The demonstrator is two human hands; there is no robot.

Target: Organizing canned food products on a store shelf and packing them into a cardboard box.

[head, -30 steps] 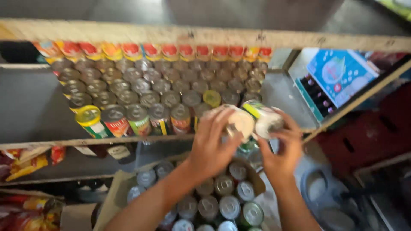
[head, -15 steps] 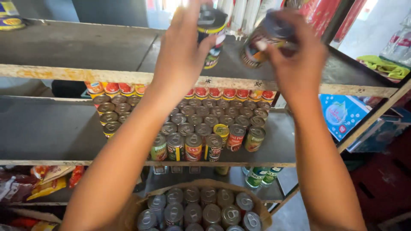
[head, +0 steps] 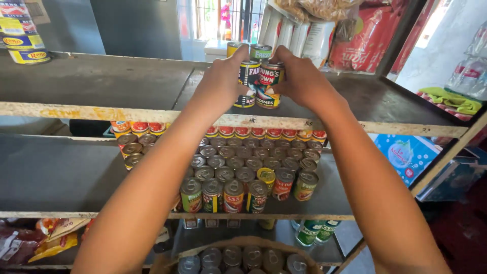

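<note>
My left hand (head: 219, 83) grips a dark tin can (head: 248, 83) and my right hand (head: 303, 81) grips a second tin can (head: 268, 85) with a red and dark label. Both cans stand side by side on the top wooden shelf (head: 127, 81), touching each other. Behind them two more cans (head: 259, 52) show above my fingers. My forearms reach up from below and cover part of the middle shelf.
The middle shelf (head: 61, 177) holds several rows of tin cans (head: 243, 172). A box of cans (head: 243, 256) sits below. Stacked tins (head: 23, 35) stand at top left, white rolls and red bags (head: 324, 30) at top right.
Both hands lifted the two cans from near the box up to the top shelf, then lowered them onto the shelf board side by side. The view tilted upward.
</note>
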